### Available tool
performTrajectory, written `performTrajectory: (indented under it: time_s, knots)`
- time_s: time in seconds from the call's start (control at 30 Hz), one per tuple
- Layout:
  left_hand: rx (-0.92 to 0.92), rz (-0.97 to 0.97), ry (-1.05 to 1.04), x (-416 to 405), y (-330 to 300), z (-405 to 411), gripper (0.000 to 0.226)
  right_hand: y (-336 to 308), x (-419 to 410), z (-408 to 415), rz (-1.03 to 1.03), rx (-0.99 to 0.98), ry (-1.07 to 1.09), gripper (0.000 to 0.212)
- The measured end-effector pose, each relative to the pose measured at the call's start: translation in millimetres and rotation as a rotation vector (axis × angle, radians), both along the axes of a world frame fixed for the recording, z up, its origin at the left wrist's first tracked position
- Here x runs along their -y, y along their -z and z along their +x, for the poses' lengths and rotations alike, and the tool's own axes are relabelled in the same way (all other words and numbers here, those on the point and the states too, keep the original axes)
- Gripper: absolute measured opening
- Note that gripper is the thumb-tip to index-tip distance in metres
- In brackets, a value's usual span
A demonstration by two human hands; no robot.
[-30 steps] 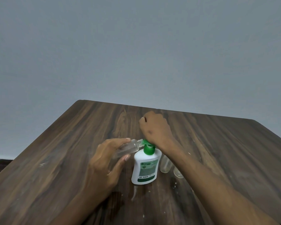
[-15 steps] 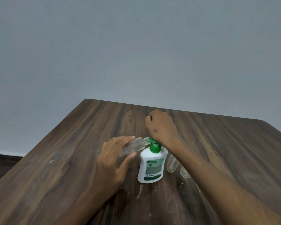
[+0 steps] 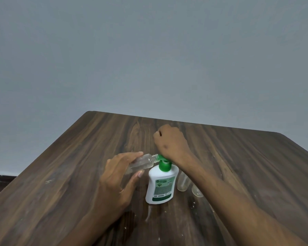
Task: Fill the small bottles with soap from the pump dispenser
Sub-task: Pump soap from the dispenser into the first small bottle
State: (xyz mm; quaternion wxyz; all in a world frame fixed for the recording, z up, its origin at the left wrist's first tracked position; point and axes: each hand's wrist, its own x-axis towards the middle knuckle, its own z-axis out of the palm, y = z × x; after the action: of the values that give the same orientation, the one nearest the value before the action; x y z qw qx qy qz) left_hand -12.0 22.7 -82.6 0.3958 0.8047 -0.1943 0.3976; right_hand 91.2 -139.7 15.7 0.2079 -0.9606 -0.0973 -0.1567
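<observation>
A white soap dispenser (image 3: 160,185) with a green pump top (image 3: 164,163) stands upright on the dark wooden table (image 3: 64,174). My right hand (image 3: 171,142) is closed in a fist, its heel resting on the pump head. My left hand (image 3: 117,176) holds a small clear bottle (image 3: 141,163), tilted almost flat, with its open threaded mouth right at the green nozzle. Two more small clear bottles (image 3: 182,183) (image 3: 196,191) stand just right of the dispenser, partly hidden by my right forearm.
A wet smear and small white specks (image 3: 148,214) lie on the table in front of the dispenser. The table's far edge meets a plain grey wall (image 3: 149,59). At the left edge the table drops off to a dark floor (image 3: 0,181).
The view shifted slightly between frames. My right hand stays on the pump head and my left hand keeps the small bottle's mouth at the nozzle.
</observation>
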Motion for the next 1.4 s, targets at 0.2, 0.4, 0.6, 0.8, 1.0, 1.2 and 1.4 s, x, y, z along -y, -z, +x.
performTrajectory:
  time_s: [0.2, 0.4, 0.6, 0.8, 1.0, 1.2, 1.4]
  knots:
    - [-0.018, 0.011, 0.002, -0.5, -0.7, -0.7, 0.038, -2.9, 0.7, -0.9, -0.009, 0.044, -0.015, 0.033]
    - [-0.021, 0.021, 0.007, -0.9, -1.8, -1.7, 0.037, -5.1, 0.7, 0.4, -0.031, 0.066, -0.017, 0.033]
    - [-0.007, 0.026, 0.003, -1.6, -4.2, -2.5, 0.036, -0.9, 0.3, 3.2, -0.042, 0.043, -0.025, 0.034]
    - [0.007, 0.031, 0.015, -1.0, -5.1, -2.5, 0.035, -0.1, 2.3, 1.6, -0.008, 0.03, -0.041, 0.036]
    - [-0.007, 0.04, 0.019, -1.1, -4.7, -2.5, 0.036, -1.4, 1.2, 3.6, 0.01, 0.033, -0.05, 0.035]
    - [-0.014, 0.042, 0.02, -2.2, -2.5, -1.0, 0.038, -2.6, -0.1, 3.3, 0.016, 0.058, -0.04, 0.035]
    - [-0.001, 0.034, 0.02, -1.5, -2.9, -0.9, 0.036, -2.4, 0.8, 5.0, 0.022, 0.011, -0.049, 0.031]
